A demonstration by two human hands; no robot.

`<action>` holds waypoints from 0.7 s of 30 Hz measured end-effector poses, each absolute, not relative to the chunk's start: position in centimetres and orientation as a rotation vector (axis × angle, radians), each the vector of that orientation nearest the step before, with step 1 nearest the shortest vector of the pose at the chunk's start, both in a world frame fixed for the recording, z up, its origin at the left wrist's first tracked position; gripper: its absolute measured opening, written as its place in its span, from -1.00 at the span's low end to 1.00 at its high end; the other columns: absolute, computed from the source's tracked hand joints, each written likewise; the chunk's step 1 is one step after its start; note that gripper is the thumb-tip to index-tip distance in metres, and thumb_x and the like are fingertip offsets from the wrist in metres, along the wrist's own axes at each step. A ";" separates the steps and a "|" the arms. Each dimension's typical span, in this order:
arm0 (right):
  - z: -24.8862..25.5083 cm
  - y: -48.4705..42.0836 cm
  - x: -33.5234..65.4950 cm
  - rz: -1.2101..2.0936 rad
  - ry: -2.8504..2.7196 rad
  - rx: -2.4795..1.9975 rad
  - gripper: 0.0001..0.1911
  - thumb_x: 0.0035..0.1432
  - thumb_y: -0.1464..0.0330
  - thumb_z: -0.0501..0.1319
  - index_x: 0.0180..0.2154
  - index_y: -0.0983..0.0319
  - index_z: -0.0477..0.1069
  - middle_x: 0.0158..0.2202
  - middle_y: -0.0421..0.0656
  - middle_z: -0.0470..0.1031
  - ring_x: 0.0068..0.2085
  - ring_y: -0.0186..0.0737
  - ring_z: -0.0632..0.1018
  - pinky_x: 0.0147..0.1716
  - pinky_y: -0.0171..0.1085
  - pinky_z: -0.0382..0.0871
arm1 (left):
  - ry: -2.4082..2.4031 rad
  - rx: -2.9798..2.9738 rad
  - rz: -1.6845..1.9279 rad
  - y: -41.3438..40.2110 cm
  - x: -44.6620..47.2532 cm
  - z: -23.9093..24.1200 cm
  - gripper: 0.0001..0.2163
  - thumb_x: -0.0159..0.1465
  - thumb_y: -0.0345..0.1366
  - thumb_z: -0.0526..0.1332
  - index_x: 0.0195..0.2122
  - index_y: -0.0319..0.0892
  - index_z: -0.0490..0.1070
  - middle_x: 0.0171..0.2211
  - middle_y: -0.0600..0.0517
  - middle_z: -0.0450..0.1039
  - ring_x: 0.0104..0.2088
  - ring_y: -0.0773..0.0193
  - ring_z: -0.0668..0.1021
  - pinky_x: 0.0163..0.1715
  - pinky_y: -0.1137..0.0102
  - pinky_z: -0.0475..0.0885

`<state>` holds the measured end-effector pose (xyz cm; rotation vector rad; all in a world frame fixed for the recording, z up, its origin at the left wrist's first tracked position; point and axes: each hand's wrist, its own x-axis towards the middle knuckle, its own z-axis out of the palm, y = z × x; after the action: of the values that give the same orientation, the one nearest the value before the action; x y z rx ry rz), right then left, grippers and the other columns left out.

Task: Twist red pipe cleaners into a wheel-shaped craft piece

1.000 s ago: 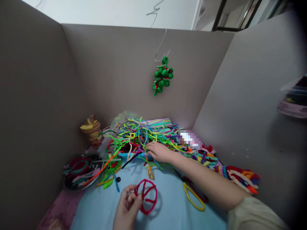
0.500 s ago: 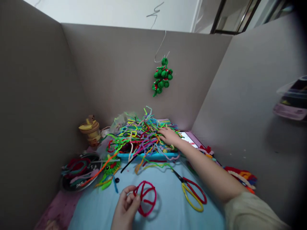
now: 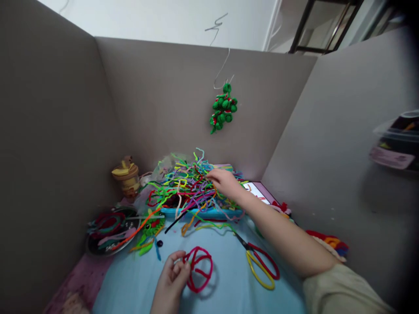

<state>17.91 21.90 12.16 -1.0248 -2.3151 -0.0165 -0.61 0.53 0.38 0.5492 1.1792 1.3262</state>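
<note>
My left hand [image 3: 172, 279] pinches the edge of a red pipe-cleaner ring with crossing strands [image 3: 199, 268], which rests on the light blue cloth [image 3: 225, 279] near me. My right hand [image 3: 225, 182] reaches into a tangled heap of many-coloured pipe cleaners [image 3: 190, 185] piled over a blue tray [image 3: 199, 212]. Its fingers curl among the strands; whether they grip one I cannot make out.
Scissors with red and yellow handles [image 3: 260, 264] lie right of the ring. A dark plate of pipe-cleaner scraps [image 3: 109, 229] and a yellow toy [image 3: 126, 174] stand at the left. A green ornament [image 3: 223, 109] hangs from a wire on the grey partition. A tablet [image 3: 260, 192] lies at the back right.
My right hand moved from the heap's near edge up and back onto its top, stirring the strands. The scissors, once under my forearm, now show. My left hand kept its hold on the ring.
</note>
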 end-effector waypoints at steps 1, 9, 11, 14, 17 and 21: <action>12.1 22.1 16.8 -0.023 -2.390 -1.005 -0.74 0.15 0.52 0.06 -0.20 0.23 0.47 -0.19 -0.09 0.53 -0.12 -0.23 0.48 -0.06 -0.25 0.29 | 1.180 0.555 1.324 0.5 -0.6 0.3 -0.47 -0.16 0.03 0.39 -0.24 -0.18 0.36 -0.60 0.16 0.26 -0.59 0.42 0.31 -0.56 0.53 0.13; 12.1 26.0 12.6 -0.093 -2.586 -1.351 -0.82 0.07 0.50 0.13 -0.39 0.24 0.51 -0.32 -0.04 0.56 -0.22 -0.11 0.54 -0.23 -0.26 0.35 | 1.088 0.696 1.334 0.5 -0.7 0.3 -0.53 -0.12 0.00 0.39 -0.27 -0.18 0.42 -0.58 0.12 0.26 -0.55 0.40 0.31 -0.50 0.50 0.17; 12.9 26.2 12.6 0.055 -2.290 -1.272 -0.82 0.12 0.42 0.10 -0.34 0.22 0.48 -0.33 -0.11 0.56 -0.26 -0.19 0.54 -0.25 -0.29 0.36 | 1.075 0.772 1.308 0.4 -0.4 0.1 -0.56 -0.12 -0.01 0.39 -0.30 -0.21 0.45 -0.56 0.07 0.29 -0.53 0.37 0.33 -0.50 0.49 0.19; 14.0 25.8 12.8 0.490 -1.799 -1.185 -0.83 0.11 0.35 0.08 -0.34 0.23 0.42 -0.44 -0.19 0.52 -0.45 -0.30 0.52 -0.45 -0.37 0.36 | 1.183 0.980 1.278 0.0 0.1 -0.2 -0.67 -0.04 -0.08 0.35 -0.34 -0.21 0.51 -0.51 -0.02 0.36 -0.48 0.29 0.37 -0.43 0.43 0.27; 14.4 24.6 13.2 0.852 -1.537 -1.078 -0.85 0.06 0.32 0.10 -0.36 0.25 0.37 -0.49 -0.21 0.49 -0.57 -0.36 0.47 -0.58 -0.41 0.31 | 1.370 1.295 1.280 -0.4 0.5 0.1 -0.81 0.01 -0.19 0.30 -0.38 -0.15 0.56 -0.44 -0.09 0.40 -0.36 0.14 0.41 -0.24 0.30 0.31; 14.1 20.8 14.2 0.712 -1.656 -1.039 -0.83 0.05 0.28 0.13 -0.43 0.25 0.39 -0.53 -0.22 0.47 -0.54 -0.35 0.45 -0.54 -0.40 0.29 | 1.558 1.523 1.287 -0.4 -0.3 1.3 -0.76 0.05 -0.21 0.25 -0.25 -0.08 0.56 -0.35 -0.09 0.37 -0.27 0.07 0.41 -0.16 0.21 0.30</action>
<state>14.23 20.76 14.09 -1.0394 -1.6559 0.7124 -0.33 -0.43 1.31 1.5227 1.5581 1.2865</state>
